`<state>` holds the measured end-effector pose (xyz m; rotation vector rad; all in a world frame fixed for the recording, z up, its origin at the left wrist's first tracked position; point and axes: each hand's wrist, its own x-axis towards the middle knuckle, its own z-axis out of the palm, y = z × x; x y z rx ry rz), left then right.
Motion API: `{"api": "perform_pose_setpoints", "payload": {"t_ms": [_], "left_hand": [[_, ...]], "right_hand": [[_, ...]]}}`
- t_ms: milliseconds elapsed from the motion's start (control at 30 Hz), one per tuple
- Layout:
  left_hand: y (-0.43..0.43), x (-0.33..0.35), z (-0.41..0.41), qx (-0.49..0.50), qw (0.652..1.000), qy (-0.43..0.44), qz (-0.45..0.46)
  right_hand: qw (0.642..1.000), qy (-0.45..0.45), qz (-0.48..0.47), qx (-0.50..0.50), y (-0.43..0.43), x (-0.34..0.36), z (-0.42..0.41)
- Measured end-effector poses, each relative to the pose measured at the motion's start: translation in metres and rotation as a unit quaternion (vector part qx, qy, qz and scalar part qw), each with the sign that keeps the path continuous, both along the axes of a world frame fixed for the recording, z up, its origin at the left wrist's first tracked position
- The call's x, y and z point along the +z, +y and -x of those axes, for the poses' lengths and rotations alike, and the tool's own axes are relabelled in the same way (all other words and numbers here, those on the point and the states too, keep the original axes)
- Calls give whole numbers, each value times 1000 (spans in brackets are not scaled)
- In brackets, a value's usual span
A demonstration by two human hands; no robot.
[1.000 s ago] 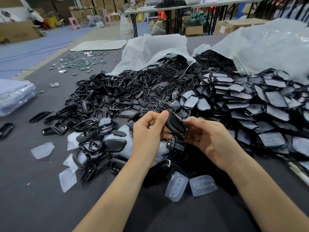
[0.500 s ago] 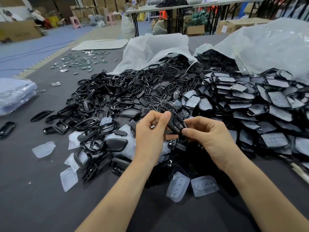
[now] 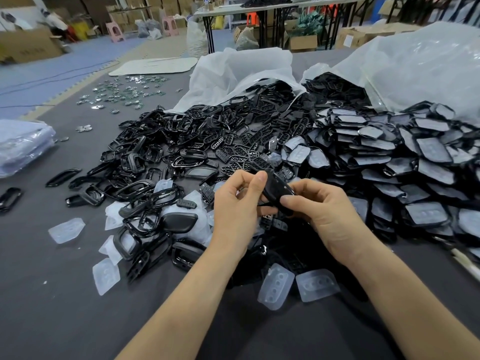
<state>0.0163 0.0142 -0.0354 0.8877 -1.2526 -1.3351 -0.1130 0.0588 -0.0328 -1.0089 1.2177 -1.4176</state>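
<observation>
Head camera showed you holding a black fob shell [image 3: 275, 188] between both hands, raised over the near edge of the heap on the dark grey tabletop [image 3: 52, 302]. Your left hand [image 3: 237, 203] pinched the shell's left end, thumb up against it and fingers curled in. Your right hand [image 3: 327, 213] pinched its lower right edge between thumb and forefinger, the other fingers curled beneath.

Black frames [image 3: 181, 144] sprawled across the middle of the cloth, spilling from a white plastic bag [image 3: 241, 68]. A second bag [image 3: 428, 63] lay to the right, above stacked flat pieces [image 3: 402, 154]. Clear rubber pads [image 3: 276, 287] lay just under your wrists, with more scattered to the left. Small metal bits [image 3: 124, 92] dotted the far left of the table, and a clear wrapped bundle [image 3: 20, 144] sat at its left edge.

Beyond, the room held blue floor mats [image 3: 52, 71], cardboard boxes [image 3: 28, 45], pink stools [image 3: 114, 31] and a folding table [image 3: 259, 10]
</observation>
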Motion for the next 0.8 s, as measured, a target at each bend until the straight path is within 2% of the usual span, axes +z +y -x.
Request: {"api": "perform_pose_setpoints", "payload": {"t_ms": [333,600,800], "left_hand": [[-3,1,-2,21,1000,9,-13],[-3,4,-2,11,999,25,-39],[-8,7,-6,-75,987,66,-128]], "right_hand": [[984,-162,-28,70,-2,0,4],[975,-196,-35,102,0,4,6],[972,-212,-21,96,-1,4,8]]}}
